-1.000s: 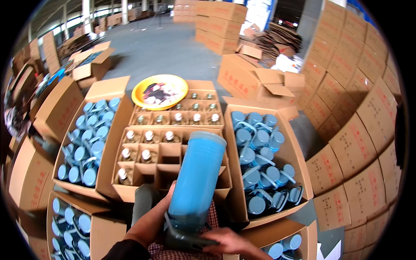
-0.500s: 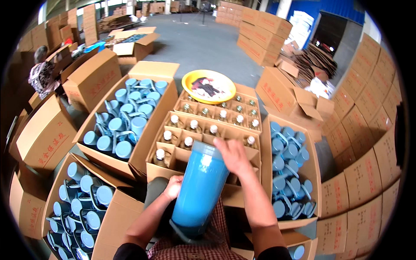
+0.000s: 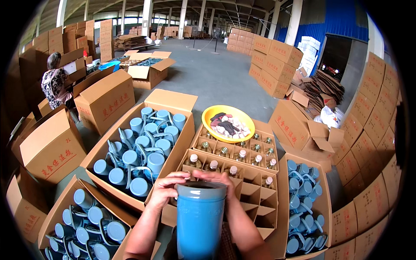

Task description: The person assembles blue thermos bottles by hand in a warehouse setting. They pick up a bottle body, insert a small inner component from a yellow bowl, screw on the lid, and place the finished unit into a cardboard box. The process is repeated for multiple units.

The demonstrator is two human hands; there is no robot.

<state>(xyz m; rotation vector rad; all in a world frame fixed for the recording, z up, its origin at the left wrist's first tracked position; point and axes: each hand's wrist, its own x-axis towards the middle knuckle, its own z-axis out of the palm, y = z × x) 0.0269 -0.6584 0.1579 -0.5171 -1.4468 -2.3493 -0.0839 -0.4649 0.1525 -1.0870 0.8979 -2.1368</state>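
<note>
A blue cylindrical flask casing point(image 3: 200, 227) with a grey rim and a dark opening at its top stands nearly upright close to my body. Its lower end runs out of the picture. My left hand point(image 3: 167, 190) grips the rim on the left and far side, fingers bent. My right hand point(image 3: 220, 178) is at the far right of the rim, its fingers curled and partly hidden behind it. Just beyond stands a divided carton point(image 3: 255, 209) of glass bottles with white tops, including a bottle point(image 3: 193, 160); several of its compartments hold none.
A yellow basin point(image 3: 248, 113) with cloths and small white pieces rests on the bottle cartons. Open cartons of blue lidded, handled jugs flank me, among them a jug point(image 3: 131, 157). Stacked cartons point(image 3: 372, 199) line the right. Another person point(image 3: 56, 84) is at far left.
The casing has gone from tilted to nearly upright, lower and nearer me. My left hand has risen from its side to the rim. The view has tipped up, showing more of the hall.
</note>
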